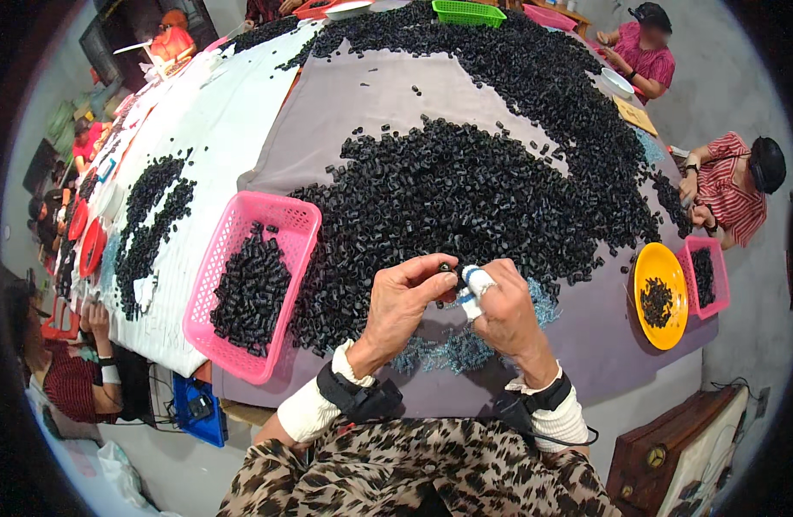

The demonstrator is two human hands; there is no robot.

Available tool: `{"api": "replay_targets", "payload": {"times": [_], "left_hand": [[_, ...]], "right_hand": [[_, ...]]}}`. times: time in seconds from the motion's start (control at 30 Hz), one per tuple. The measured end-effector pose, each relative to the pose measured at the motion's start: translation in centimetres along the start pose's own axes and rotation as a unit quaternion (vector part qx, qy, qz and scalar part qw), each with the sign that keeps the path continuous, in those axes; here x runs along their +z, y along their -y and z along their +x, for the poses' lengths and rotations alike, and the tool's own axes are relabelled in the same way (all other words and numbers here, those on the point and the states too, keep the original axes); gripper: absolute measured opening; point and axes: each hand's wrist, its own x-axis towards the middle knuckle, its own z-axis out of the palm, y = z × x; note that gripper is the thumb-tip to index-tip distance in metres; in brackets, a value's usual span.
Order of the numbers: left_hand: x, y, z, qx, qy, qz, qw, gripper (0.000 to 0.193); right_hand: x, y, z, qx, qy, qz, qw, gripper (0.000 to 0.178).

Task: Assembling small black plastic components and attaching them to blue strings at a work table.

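Observation:
My left hand (402, 303) pinches a small black cylindrical part (446, 267) between thumb and forefinger. Right beside it, my right hand (507, 312) is closed, with white and blue wraps (474, 283) on its fingers. Whatever those fingers hold is hidden. Under and around both hands lie small clear bluish pieces (452, 351), too fine to make out. Beyond them spreads a large heap of black cylindrical parts (465, 189). To the left, a pink plastic basket (307, 226) holds many similar black parts.
A yellow oval plate (666, 269) with dark bits and a smaller pink basket (721, 274) stand at the right. A green basket (470, 14) is at the far edge. Several people sit around the grey and white cloth-covered table. A wooden cabinet (642, 461) stands at lower right.

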Motion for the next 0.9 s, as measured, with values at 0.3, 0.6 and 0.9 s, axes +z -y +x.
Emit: {"api": "replay_targets", "payload": {"times": [0.3,0.6,0.9], "left_hand": [[0.5,-1.3,-0.8,0.061,0.035,0.15,0.986,0.025],[0.9,-1.5,-0.9,0.094,0.039,0.196,0.975,0.027],[0.5,-0.9,-0.6,0.183,0.025,0.305,0.934,0.025]], "right_hand": [[-1.5,-0.3,0.4,0.113,-0.053,0.144,0.982,0.024],[-1.6,0.2,0.8,0.018,-0.068,0.074,0.995,0.027],[-1.2,0.0,0.5,-0.004,-0.051,0.054,0.997,0.032]]}}
